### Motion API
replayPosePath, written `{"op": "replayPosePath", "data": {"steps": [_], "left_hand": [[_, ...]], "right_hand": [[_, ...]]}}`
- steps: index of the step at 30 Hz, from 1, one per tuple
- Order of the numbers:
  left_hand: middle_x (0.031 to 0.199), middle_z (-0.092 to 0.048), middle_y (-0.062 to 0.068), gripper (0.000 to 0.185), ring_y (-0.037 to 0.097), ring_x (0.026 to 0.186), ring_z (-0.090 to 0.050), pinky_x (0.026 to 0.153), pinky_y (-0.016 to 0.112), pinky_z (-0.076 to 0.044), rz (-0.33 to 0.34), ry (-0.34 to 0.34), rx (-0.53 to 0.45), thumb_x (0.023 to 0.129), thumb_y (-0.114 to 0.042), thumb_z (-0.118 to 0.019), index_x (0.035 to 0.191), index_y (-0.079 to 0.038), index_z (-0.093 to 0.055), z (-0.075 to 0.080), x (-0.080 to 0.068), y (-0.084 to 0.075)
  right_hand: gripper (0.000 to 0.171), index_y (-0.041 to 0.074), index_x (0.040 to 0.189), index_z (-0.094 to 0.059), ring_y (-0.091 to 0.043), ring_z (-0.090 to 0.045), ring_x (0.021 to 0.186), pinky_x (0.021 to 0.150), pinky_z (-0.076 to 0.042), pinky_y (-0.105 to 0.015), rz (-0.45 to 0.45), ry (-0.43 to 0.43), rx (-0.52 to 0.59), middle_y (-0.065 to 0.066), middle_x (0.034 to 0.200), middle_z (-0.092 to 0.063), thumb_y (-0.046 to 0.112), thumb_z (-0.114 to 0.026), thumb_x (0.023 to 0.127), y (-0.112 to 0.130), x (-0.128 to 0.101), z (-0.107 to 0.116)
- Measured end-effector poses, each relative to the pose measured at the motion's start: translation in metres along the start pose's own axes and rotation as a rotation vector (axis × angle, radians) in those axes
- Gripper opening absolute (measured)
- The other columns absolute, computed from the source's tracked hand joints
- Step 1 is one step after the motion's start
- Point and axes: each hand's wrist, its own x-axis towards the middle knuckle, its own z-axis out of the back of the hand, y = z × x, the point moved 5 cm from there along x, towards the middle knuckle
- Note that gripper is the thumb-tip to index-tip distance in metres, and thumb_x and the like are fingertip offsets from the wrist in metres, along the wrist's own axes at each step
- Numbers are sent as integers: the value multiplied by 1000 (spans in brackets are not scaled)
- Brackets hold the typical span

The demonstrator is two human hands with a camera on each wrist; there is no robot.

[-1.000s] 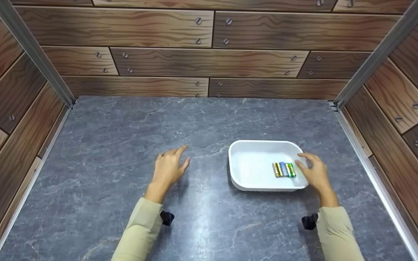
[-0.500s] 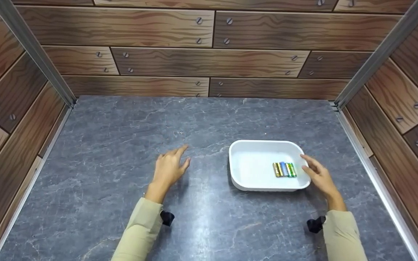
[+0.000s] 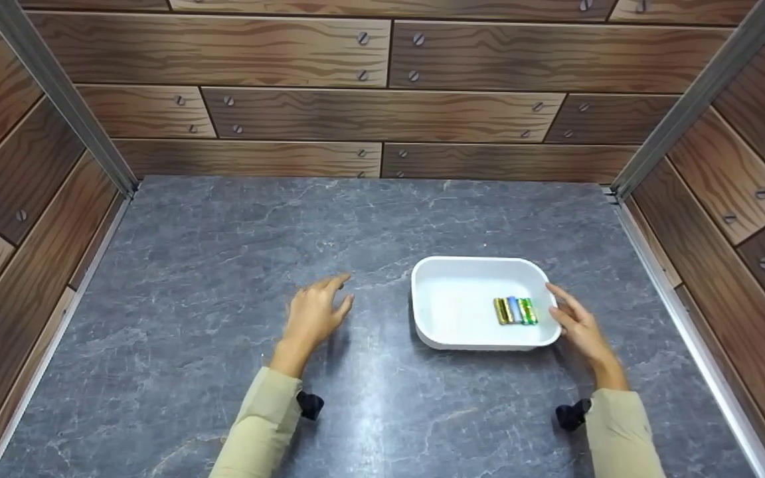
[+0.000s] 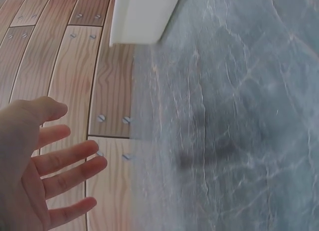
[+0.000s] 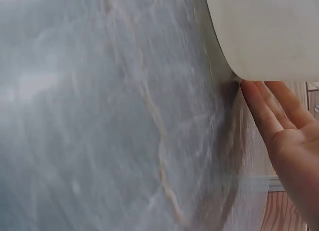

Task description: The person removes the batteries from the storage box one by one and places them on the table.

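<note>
Change: we see the white tray (image 3: 462, 305) now sits slightly further left than a moment ago, our right hand (image 3: 578, 325) having nudged its right rim.
Right hand: fingers straight and together, pressing the tray wall.
Left hand (image 3: 313, 312): fingers spread, hovering over the grey table (image 3: 223, 265), holding nothing.
Batteries (image 3: 515, 310): inside the tray, right side.
Views: only the head view shows the batteries; the right wrist view shows fingertips (image 5: 254, 99) touching the tray.

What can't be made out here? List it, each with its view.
- Batteries: head view, too small to read labels or count surely.
- Tray: right wrist view, cut off by the frame edge, contents hidden.
- Right hand: right wrist view, blurred; contact with the tray uncertain.
</note>
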Motion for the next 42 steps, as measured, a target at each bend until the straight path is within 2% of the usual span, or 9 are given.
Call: {"op": "replayPosePath", "data": {"steps": [9,17,21,26,30,33,36,39,42], "left_hand": [[102,-74,7,32,22,85,-71,71,38,-56,7,38,-112,90,-25,-65,119,-13,-67,-3,-4,-9],[99,-75,8,29,22,87,-71,75,38,-57,-44,19,-163,90,-23,-64,116,-11,-68,-4,-6,-21],[100,-74,7,28,21,89,-70,77,37,-56,-48,31,-170,90,-23,-64,115,-11,-69,-4,-6,-26],[101,-74,7,28,20,89,-70,78,36,-56,-75,29,-191,90,-23,-64,115,-10,-69,-3,-6,-33],[101,-74,7,27,20,90,-70,79,35,-56,-108,13,-215,90,-22,-64,114,-10,-69,-3,-6,-40],[100,-74,6,27,19,90,-70,80,34,-56,-136,22,-236,91,-21,-64,114,-9,-69,-5,-5,-48],[100,-73,7,28,20,88,-70,80,33,-56,-172,47,-279,91,-21,-63,115,-9,-68,-8,-2,-57],[101,-74,8,28,20,88,-70,78,31,-56,-201,71,-320,92,-20,-62,116,-8,-67,-13,0,-67],[103,-74,6,28,19,90,-71,79,31,-56,-204,102,-337,93,-22,-61,118,-9,-67,-19,2,-75]], "right_hand": [[56,-2,148,-30,4,-63,95,72,-54,-19,5,7,15,27,106,-62,13,-52,98,1,5,-17],[48,2,143,-42,-5,-63,77,60,-50,-18,70,-11,158,8,102,-70,3,-51,97,-2,7,-31],[52,-1,147,-34,-1,-63,92,67,-52,-18,91,29,199,19,117,-65,5,-50,98,-3,8,-39],[57,-5,148,-26,4,-59,109,82,-52,-16,89,37,165,28,122,-57,8,-50,99,-3,8,-46],[56,-6,148,-27,12,-53,115,92,-45,-9,107,38,94,-4,150,-46,8,-50,99,-3,9,-49],[54,-6,146,-31,18,-49,115,95,-41,-5,134,20,39,-18,153,-33,9,-51,98,-3,9,-49],[53,-7,144,-35,18,-49,116,96,-40,-4,166,-1,18,8,143,-50,8,-52,97,-4,9,-46],[52,-7,144,-36,19,-48,117,97,-38,-3,179,0,19,28,126,-54,9,-53,97,-5,10,-45],[54,-6,146,-33,22,-44,118,98,-35,-3,162,35,35,21,138,-49,10,-51,98,-8,10,-45]]}}
